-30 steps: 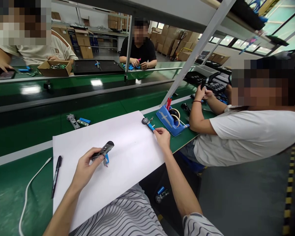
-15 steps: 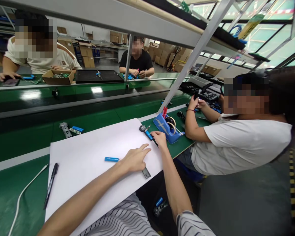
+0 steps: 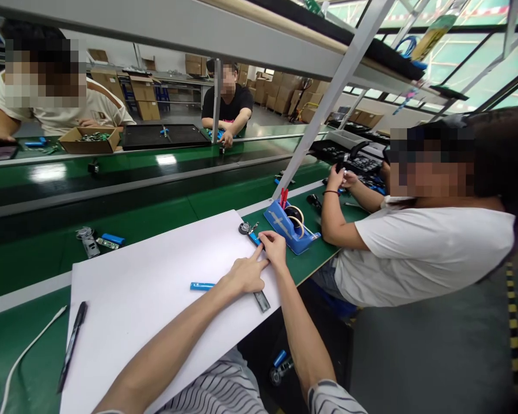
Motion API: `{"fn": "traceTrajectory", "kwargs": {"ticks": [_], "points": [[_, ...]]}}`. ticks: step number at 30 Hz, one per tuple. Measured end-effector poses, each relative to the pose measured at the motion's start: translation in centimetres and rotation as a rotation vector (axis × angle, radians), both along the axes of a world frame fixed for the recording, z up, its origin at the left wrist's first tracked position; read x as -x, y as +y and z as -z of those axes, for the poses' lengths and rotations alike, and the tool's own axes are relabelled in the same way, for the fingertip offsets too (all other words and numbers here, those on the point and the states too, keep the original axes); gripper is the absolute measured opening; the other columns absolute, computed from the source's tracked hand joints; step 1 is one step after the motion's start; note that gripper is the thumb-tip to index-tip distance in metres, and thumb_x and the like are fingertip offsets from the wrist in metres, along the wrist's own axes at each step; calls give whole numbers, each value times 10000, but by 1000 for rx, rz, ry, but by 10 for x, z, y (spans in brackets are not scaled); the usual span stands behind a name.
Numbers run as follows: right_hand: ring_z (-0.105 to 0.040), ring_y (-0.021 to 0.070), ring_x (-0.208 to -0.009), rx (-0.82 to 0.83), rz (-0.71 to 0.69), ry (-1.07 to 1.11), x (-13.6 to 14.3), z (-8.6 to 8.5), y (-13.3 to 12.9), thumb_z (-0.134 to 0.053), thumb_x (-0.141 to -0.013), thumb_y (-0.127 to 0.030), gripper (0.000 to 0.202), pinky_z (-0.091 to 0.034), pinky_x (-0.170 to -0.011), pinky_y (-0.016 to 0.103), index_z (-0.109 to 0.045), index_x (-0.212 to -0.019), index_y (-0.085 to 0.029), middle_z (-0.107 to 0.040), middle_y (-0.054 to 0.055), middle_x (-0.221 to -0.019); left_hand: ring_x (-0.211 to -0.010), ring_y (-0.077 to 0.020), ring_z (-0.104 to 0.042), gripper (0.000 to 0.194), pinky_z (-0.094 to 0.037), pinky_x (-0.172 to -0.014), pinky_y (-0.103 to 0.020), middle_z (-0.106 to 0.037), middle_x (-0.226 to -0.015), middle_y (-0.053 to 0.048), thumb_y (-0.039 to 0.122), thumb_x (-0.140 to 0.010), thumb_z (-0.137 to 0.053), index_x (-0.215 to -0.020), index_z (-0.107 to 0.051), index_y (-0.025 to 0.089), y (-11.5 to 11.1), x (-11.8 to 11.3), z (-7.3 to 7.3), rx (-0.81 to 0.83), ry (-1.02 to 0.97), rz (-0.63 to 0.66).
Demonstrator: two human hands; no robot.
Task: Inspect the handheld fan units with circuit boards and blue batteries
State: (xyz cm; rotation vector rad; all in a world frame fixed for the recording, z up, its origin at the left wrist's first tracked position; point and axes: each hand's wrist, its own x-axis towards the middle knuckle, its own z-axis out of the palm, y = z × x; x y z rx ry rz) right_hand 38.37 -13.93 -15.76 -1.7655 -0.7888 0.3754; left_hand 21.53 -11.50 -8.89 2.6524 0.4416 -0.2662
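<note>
My right hand (image 3: 273,248) pinches the near end of a small device with a blue battery and a round metal head (image 3: 244,228), at the right edge of a white sheet (image 3: 155,299). Beside it my left hand (image 3: 247,272) reaches in with index and middle fingers spread, the fingertips close to the right hand's fingers and the device. A grey metal strip (image 3: 262,301) sticks out from beneath the left hand. Left of that hand a blue cylinder (image 3: 202,286) lies on the sheet, partly behind the forearm.
A blue tape dispenser (image 3: 290,229) stands right of the sheet. A black marker (image 3: 72,347) and white cable (image 3: 30,351) lie at left. Parts (image 3: 88,241) lie beyond the sheet. A person sits at the right; two more work across the bench.
My left hand has moved up and right, closer to my right hand and the device. The view has shifted slightly. The person across in black has reached forward.
</note>
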Motion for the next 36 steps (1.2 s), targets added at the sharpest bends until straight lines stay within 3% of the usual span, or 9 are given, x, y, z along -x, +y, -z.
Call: {"fn": "traceTrajectory", "kwargs": {"ticks": [6, 12, 21, 28, 36], "points": [[-675, 241, -842, -102, 103, -11, 2, -3, -4, -627, -789, -520, 422, -536, -797, 375, -731, -923, -134, -746, 129, -936, -1000, -282, -701, 695, -562, -834, -418, -67, -1698, -44, 271, -752, -551, -1439, -455, 315, 2, 0, 1, 5, 3, 5], [-684, 248, -815, -24, 11, 55, 3, -11, -6, -734, -684, -453, 329, -537, -775, 364, -756, -804, -147, -758, 111, -863, -941, -278, -713, 628, -565, -806, -421, -99, -1693, -46, 273, -756, -539, -1383, -510, 292, 3, 1, 3, 12, -15, 4], [-680, 252, -739, 27, 19, 109, 10, -4, 1, -758, -626, -466, 331, -530, -680, 359, -739, -742, -157, -751, 111, -791, -903, -255, -710, 658, -558, -801, -402, -263, -1634, -60, 263, -761, -532, -1416, -490, 307, 3, 4, 0, 19, -27, 9], [-667, 212, -721, -5, 28, 122, 6, 4, 6, -763, -601, -461, 527, -546, -655, 336, -632, -1020, -169, -702, 63, -805, -896, -262, -708, 659, -557, -790, -412, -254, -1634, -78, 280, -767, -525, -1424, -485, 306, 4, 3, 3, 21, -33, 12], [-631, 195, -720, 69, -46, -13, 5, -1, 3, -720, -659, -363, 445, -518, -678, 325, -633, -1060, -190, -661, 25, -809, -889, -259, -707, 655, -560, -779, -405, -326, -1583, -75, 281, -765, -516, -1419, -492, 318, 5, 4, 7, 17, -46, 11]]}}
